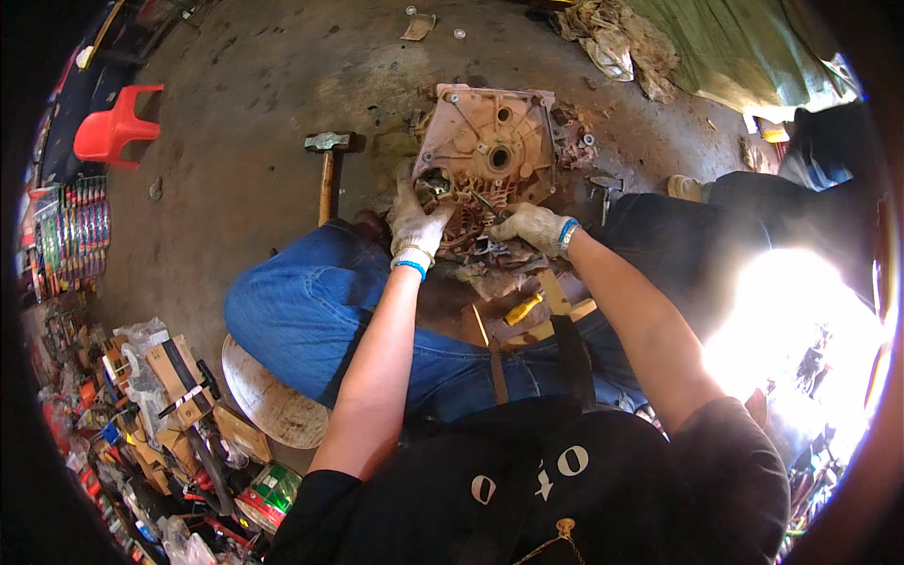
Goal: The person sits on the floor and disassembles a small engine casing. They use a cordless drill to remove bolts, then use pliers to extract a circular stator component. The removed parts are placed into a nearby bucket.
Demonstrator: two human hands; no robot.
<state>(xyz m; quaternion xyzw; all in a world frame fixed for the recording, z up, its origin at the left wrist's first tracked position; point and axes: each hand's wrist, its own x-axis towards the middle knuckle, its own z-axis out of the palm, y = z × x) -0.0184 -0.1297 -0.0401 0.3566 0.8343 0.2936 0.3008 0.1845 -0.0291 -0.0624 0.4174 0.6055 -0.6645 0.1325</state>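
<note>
While the engine casing (485,141) lies flat on the stained concrete floor (245,85) just beyond the person's knees, both gloved hands work at its near edge. No box or tray beside the casing shows its contents clearly; the packages (174,377) heaped well to the casing's near left are too jumbled to tell apart. Closed around a small dark part at the casing's near-left corner is the left hand (414,224), fingers curled tight on it. At the casing's near-right side, the right hand (532,224) rests curled on greasy parts; what it grips cannot be told. The casing looks pale, dusty, roughly square, with a round bore at centre. A hammer (328,165) lies left of the casing.
</note>
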